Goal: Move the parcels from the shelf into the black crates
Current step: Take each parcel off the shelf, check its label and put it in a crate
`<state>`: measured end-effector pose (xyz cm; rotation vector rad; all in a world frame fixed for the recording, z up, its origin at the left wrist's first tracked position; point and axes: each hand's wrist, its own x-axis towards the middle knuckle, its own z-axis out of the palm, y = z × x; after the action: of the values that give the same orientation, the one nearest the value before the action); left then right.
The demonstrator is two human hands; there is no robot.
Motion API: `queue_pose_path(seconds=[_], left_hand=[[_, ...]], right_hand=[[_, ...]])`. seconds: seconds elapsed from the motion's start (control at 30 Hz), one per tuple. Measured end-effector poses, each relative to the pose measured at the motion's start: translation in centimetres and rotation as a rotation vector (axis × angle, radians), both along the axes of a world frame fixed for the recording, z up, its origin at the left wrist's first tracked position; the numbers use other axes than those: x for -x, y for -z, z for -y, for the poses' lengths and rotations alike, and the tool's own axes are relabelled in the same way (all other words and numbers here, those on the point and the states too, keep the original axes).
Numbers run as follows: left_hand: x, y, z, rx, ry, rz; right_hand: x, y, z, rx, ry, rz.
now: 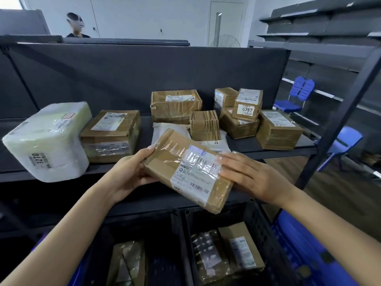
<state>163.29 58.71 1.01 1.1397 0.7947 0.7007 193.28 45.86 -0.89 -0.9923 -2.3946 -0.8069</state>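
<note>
1. Both hands are holding one flat brown parcel [185, 170] off the shelf: the left hand [132, 174] is gripping its nine o'clock end, thumb on top and fingers curled beneath.
2. The right hand [253, 178] is pressing straight fingers onto the label at the three o'clock end; its thumb is hidden.
3. That parcel is hanging tilted in front of the shelf [257, 149] edge, with the crates lying at six o'clock.
4. The left black crate [162, 230] is holding one brown parcel [127, 263]; the right black crate [255, 219] is holding a taped parcel [210, 259] beside a labelled box [243, 250].
5. On the shelf, a white bundle marked 3270 [47, 139] is sitting at ten o'clock, touching a brown box [111, 135]; a box marked 6767 [247, 104] is resting on another at one o'clock.
6. Blue chairs [301, 96] are standing at three o'clock, beyond the shelf frame.
</note>
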Motion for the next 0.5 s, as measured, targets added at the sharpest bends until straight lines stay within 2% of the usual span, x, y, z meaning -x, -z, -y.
queue_pose_path(seconds=[0.07, 0.17, 0.27, 0.33, 0.37, 0.43, 0.5], left_hand=[[-0.6, 0.6, 1.0, -0.02, -0.051, 0.054], [-1.8, 1.6, 2.5, -0.021, -0.143, 0.115], [-3.0, 2.5, 3.8, -0.004, -0.278, 0.142], [-3.9, 3.1, 4.8, -0.002, -0.328, 0.158], [-4.4, 3.4, 5.3, 0.001, -0.35, 0.171], [-5.3, 3.9, 6.4, -0.003, -0.389, 0.194], [-6.2, 4.3, 7.4, -0.018, -0.409, 0.194]], right_hand=[[-0.7, 0.3, 0.5, 0.047, 0.109, -0.119], [-0.9, 1.2, 1.4, 0.192, 0.323, -0.478], [0.1, 2.3, 2.2, 0.428, 0.37, -1.053], [1.1, 3.0, 2.5, 0.641, 0.269, -1.473], [1.5, 3.3, 2.6, 0.751, 0.202, -1.608], [2.1, 4.0, 2.8, 0.929, 0.118, -1.732], [2.3, 4.2, 3.0, 0.985, 0.079, -1.781]])
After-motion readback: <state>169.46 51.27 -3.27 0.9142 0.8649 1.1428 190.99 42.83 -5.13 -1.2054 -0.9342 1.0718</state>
